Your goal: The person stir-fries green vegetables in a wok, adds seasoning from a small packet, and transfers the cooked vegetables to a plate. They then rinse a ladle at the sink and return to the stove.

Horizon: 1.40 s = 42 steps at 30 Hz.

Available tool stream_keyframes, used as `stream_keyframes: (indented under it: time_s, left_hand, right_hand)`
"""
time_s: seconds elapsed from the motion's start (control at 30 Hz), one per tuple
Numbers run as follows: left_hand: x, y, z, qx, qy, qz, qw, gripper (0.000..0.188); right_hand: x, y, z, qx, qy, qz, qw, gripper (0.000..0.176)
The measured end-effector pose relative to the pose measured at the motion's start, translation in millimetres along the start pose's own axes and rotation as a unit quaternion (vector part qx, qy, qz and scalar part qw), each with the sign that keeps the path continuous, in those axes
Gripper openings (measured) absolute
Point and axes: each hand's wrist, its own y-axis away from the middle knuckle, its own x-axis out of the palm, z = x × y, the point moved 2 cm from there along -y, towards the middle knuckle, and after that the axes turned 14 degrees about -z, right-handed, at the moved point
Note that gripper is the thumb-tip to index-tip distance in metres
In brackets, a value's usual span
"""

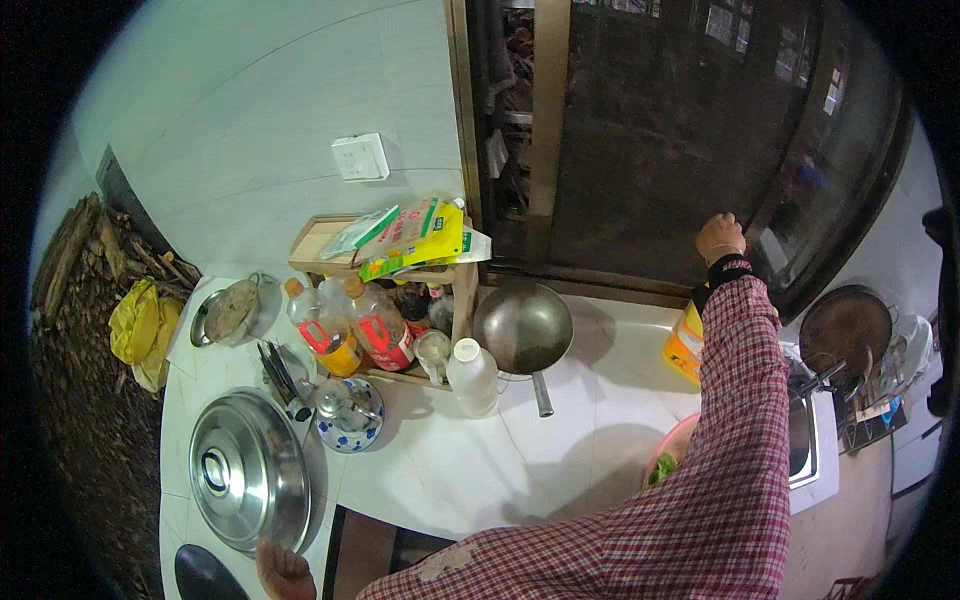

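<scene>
My right hand (pixel 721 236) is raised at the far right, its plaid sleeve stretched across the counter. Its fingers are curled in front of the sliding window frame (pixel 765 202); whether they grip anything cannot be made out. Below that wrist stands a yellow-and-orange plastic jug (pixel 681 346), partly covered by the sleeve. My left hand (pixel 285 571) is low at the left, fingers bent, beside the near rim of a large domed metal lid (pixel 251 469). Its grip is unclear. A pink basin (pixel 670 442) with green leaves (pixel 663 468) shows from behind the sleeve.
A wok (pixel 523 330) and a white bottle (pixel 472 379) stand mid-counter. Sauce bottles (pixel 381 322) fill a wooden rack (pixel 465 300) topped with packets (pixel 412 236). Left are knives (pixel 281 382) and a glass jar (pixel 349 409). Right is a sink (pixel 804 442). Firewood (pixel 97 255) lies beyond the counter.
</scene>
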Motion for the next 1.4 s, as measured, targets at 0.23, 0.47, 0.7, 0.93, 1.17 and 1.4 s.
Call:
stream_keyframes:
  time_s: [0.23,0.47,0.7,0.93,1.17,1.4]
  left_hand:
    - [-18,-5,-9,0.015,-0.008,0.043,0.999,0.019]
    - [-22,-18,3,0.022,-0.025,0.059,0.998,0.023]
    - [-11,-26,18,0.014,-0.018,0.176,0.984,0.027]
    - [-9,-10,18,0.0,-0.02,0.142,0.99,0.029]
    - [-23,-8,34,-0.036,-0.006,0.173,0.984,0.039]
    - [-70,17,22,-0.04,0.039,0.15,0.987,0.037]
  right_hand:
    - [-11,-9,-49,0.251,-0.112,-0.18,0.944,0.045]
    - [98,-66,-130,0.21,-0.5,-0.074,0.837,0.049]
    - [122,-72,-97,0.019,-0.476,-0.151,0.866,0.044]
    - [107,-57,-41,0.039,-0.287,-0.335,0.897,0.043]
    - [85,162,65,-0.192,-0.395,0.288,0.851,0.063]
    - [43,349,155,0.188,-0.517,0.671,0.497,0.023]
